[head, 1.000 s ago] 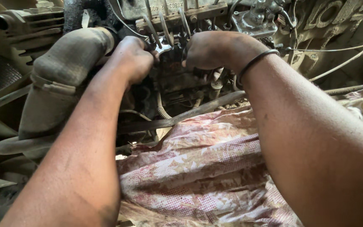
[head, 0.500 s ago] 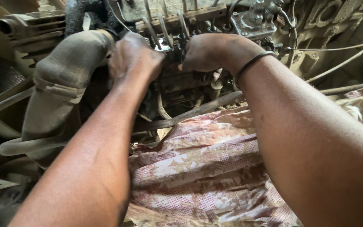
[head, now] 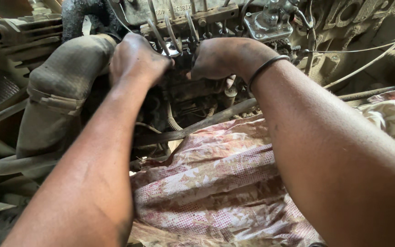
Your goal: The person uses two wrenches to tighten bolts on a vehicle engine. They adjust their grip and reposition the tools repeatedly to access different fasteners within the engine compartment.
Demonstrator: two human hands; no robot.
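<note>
A grimy engine point(head: 344, 32) filled the top of the view, a dusty hose point(head: 60, 91) curving down its left side and a stained floral cloth point(head: 216, 183) spread below. Both hands met at the thin metal pipes point(head: 170, 34) on the pump. The left hand point(head: 138, 59) was closed around them; the right hand point(head: 220, 57), a black band point(head: 264, 68) at its wrist, pressed curled fingers just beside, its grip hidden.

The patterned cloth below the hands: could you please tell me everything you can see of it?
The patterned cloth is thin fabric, cream with a faded red leaf and dot print, badly stained with brown grime. It lies crumpled and creased, draped below the engine parts, under the right forearm. A dirty rod crosses its upper edge.
</note>
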